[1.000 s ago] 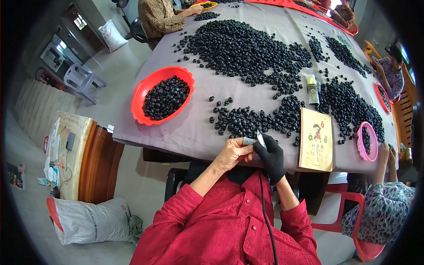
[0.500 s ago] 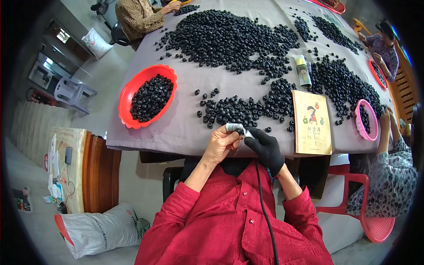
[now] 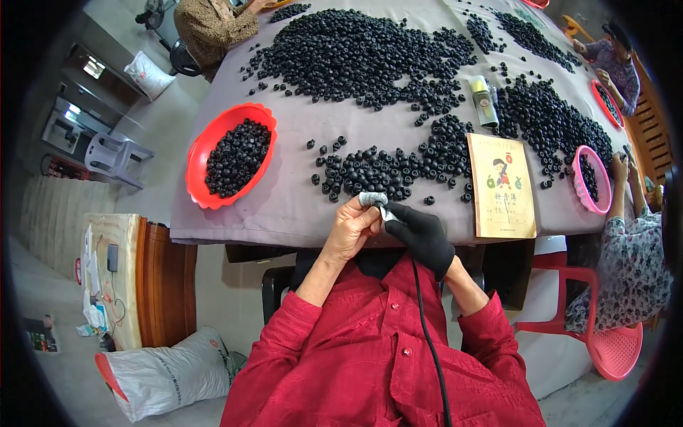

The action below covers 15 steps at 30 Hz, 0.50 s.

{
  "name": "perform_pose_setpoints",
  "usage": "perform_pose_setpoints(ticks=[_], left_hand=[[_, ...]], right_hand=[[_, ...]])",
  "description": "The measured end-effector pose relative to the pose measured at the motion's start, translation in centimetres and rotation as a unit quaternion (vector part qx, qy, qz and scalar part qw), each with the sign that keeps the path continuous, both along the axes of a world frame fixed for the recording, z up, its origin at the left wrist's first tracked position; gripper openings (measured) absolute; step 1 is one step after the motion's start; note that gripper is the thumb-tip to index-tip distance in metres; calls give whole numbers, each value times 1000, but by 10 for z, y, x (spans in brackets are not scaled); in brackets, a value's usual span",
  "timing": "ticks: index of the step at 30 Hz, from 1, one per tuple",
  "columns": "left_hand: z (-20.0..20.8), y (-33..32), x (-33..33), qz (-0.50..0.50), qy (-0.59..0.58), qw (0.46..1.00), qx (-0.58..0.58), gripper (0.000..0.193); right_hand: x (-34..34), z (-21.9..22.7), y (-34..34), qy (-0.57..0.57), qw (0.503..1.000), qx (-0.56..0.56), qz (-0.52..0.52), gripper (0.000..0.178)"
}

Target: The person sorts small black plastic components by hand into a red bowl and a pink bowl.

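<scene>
At the table's near edge my two hands meet, fingertips together. My left hand is bare and pinched closed, with a grey-white wrap around one finger. In a black glove, my right hand is closed too, and a small whitish piece shows at its fingertips. Whatever small thing sits between the fingers is mostly hidden. Just beyond my hands lies a loose pile of small black ring-like parts, each with a hole. A red scalloped basin to the left holds more of them.
A yellow exercise book lies right of my hands, with a green-and-grey tube beyond it. A larger heap of black parts covers the far middle. A pink basket stands by a co-worker's hands; others sit around the table.
The view has shifted slightly, so the table's contents sit a little higher. My hands stay together at the edge, with the whitish piece turned a little between the fingers.
</scene>
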<state>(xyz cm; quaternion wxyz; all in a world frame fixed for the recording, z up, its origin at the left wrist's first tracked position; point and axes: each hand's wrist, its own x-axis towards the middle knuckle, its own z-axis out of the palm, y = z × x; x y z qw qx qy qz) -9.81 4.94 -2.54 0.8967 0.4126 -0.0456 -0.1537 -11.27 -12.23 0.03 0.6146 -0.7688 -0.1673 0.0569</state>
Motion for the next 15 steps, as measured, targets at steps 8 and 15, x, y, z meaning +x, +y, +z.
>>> perform_pose_setpoints(ticks=[8, 15], left_hand=[[3, 0, 1, -1, -12, 1000, 15, 17], [1, 2, 1, -6, -12, 1000, 21, 17]], right_hand=[[0, 3, 0, -2, 1000, -9, 1, 34], [0, -3, 0, -7, 1000, -5, -7, 35]])
